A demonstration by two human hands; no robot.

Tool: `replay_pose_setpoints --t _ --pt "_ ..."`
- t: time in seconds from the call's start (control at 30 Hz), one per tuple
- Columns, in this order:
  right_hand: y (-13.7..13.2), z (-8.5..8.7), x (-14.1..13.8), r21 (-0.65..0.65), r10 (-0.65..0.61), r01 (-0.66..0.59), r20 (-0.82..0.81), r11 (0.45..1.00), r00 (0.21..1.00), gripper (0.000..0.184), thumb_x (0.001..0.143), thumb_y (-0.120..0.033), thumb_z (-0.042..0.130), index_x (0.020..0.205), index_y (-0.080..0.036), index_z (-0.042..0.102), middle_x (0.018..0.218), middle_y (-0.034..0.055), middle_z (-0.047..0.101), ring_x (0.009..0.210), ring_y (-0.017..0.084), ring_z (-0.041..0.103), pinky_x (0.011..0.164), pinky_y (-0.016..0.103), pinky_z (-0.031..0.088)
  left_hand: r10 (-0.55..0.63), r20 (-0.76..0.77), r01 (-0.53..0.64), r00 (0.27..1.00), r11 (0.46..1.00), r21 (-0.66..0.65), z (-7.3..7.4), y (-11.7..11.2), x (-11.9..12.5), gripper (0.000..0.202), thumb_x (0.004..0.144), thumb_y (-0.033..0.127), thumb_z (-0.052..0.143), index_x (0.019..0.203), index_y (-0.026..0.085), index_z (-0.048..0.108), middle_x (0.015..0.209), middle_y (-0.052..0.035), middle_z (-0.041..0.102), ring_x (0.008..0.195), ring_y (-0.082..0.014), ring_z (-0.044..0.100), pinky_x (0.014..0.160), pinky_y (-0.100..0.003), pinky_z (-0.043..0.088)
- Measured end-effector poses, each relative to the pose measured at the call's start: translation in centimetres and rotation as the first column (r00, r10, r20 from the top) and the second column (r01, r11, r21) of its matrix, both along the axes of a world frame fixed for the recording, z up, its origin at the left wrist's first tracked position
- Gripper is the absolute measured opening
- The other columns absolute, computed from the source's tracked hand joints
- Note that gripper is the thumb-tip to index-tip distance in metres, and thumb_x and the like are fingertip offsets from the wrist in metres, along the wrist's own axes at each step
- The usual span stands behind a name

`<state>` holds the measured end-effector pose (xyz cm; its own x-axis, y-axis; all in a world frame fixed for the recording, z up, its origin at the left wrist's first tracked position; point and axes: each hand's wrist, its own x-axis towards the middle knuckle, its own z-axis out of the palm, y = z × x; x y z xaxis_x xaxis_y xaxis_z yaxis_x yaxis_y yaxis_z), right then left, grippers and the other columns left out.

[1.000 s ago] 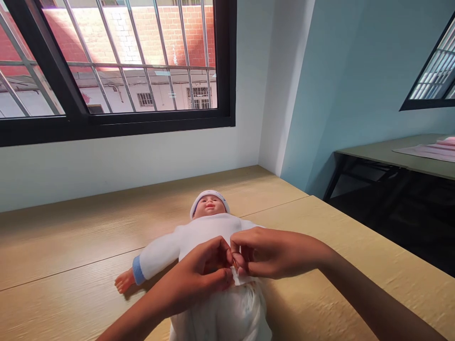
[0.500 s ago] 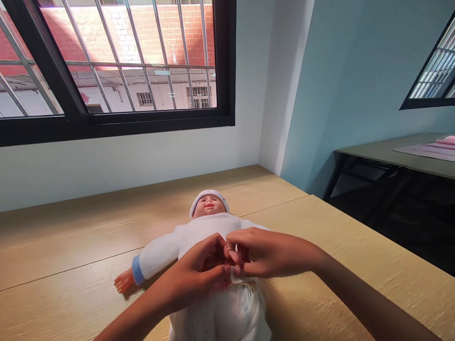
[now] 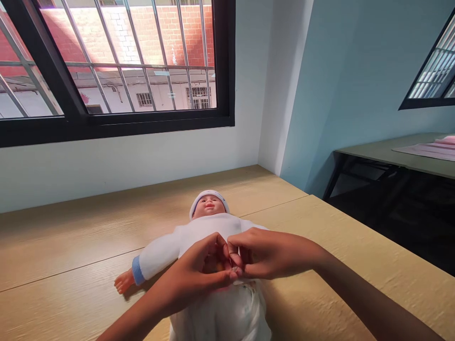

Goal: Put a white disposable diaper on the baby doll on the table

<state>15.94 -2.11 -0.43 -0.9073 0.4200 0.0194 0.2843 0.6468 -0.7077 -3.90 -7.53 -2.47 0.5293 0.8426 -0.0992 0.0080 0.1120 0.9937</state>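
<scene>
A baby doll (image 3: 209,228) lies on its back on a light wood table (image 3: 88,246), its head at the far side. It wears a white top with a blue cuff, a white knit cap (image 3: 209,198) and a white diaper (image 3: 222,315). My left hand (image 3: 197,267) and my right hand (image 3: 268,253) meet over the doll's belly at the diaper's waist. Their fingertips touch and curl around a small white diaper tab, which my fingers hide.
A barred, black-framed window (image 3: 117,61) shows a brick wall beyond. The wood table's right edge drops to a dark floor. Farther right stands a dark table (image 3: 384,158) with a pink mat (image 3: 432,150) on it.
My hands have closed in on each other at the doll's waist. The white tab that showed below my fingers is now covered. The doll has not moved.
</scene>
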Motion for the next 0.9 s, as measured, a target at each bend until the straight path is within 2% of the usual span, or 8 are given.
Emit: replay_pose_setpoints --t 0.1,0.23,0.5,0.67,0.77,0.9 --pt "0.1 -0.1 0.2 -0.014 0.02 -0.02 -0.019 1.0 1.0 0.014 0.085 -0.025 0.06 0.082 -0.019 0.048 0.084 -0.0027 0.061 0.072 0.01 0.054 0.061 0.021 0.041 0.042 -0.044 -0.04 0.998 0.998 0.038 0.0 -0.3 0.2 0.022 0.074 0.021 0.071 0.083 0.017 0.051 0.08 0.0025 0.058 0.075 -0.0108 0.051 0.066 -0.022 0.04" --pt "0.1 0.2 0.4 -0.068 0.027 -0.029 -0.027 0.997 0.999 0.011 0.085 -0.022 0.06 0.086 -0.019 0.051 0.082 -0.0027 0.06 0.071 0.01 0.054 0.061 0.02 0.042 0.048 -0.085 -0.04 0.995 0.995 0.092 -0.1 -0.4 0.1 0.011 0.079 0.021 0.063 0.086 0.018 0.054 0.083 0.0033 0.059 0.079 -0.0121 0.054 0.069 -0.022 0.04" --pt "-0.4 1.8 0.9 -0.076 -0.063 0.066 0.041 0.995 0.997 0.009 0.083 -0.019 0.062 0.087 -0.018 0.055 0.08 -0.0026 0.059 0.074 0.011 0.055 0.064 0.022 0.042 0.015 -0.109 -0.005 0.994 0.995 0.097 -0.8 0.0 -0.5 0.014 0.078 0.017 0.063 0.086 0.017 0.052 0.08 0.0039 0.053 0.073 -0.0093 0.045 0.067 -0.022 0.036" --pt "-0.3 1.5 0.9 -0.08 -0.03 0.032 0.025 0.996 0.999 0.016 0.081 -0.027 0.067 0.086 -0.018 0.054 0.078 -0.0032 0.057 0.072 0.01 0.054 0.063 0.021 0.042 0.003 -0.097 0.006 0.995 0.996 0.084 -0.4 -0.1 -0.3 0.014 0.08 0.02 0.064 0.084 0.017 0.051 0.076 0.0045 0.051 0.071 -0.0088 0.044 0.065 -0.022 0.036" --pt "-0.5 1.2 0.5 -0.049 -0.022 0.025 0.046 0.998 0.999 0.019 0.081 -0.031 0.067 0.086 -0.018 0.054 0.077 -0.0039 0.058 0.071 0.01 0.054 0.06 0.021 0.04 -0.021 -0.09 0.029 0.996 0.996 0.086 -0.2 -0.1 -0.2 0.014 0.082 0.023 0.064 0.086 0.016 0.052 0.083 0.0015 0.056 0.079 -0.0118 0.048 0.07 -0.025 0.037" --pt "-1.1 1.2 0.2 0.03 -0.113 0.111 0.101 0.993 0.988 0.022 0.079 -0.035 0.069 0.083 -0.019 0.053 0.077 -0.0044 0.059 0.071 0.011 0.055 0.056 0.021 0.037 -0.031 -0.063 0.036 0.998 0.997 0.072 -0.2 0.1 -0.3 0.017 0.082 0.027 0.065 0.085 0.017 0.052 0.086 -0.0006 0.059 0.083 -0.0148 0.052 0.073 -0.028 0.039"
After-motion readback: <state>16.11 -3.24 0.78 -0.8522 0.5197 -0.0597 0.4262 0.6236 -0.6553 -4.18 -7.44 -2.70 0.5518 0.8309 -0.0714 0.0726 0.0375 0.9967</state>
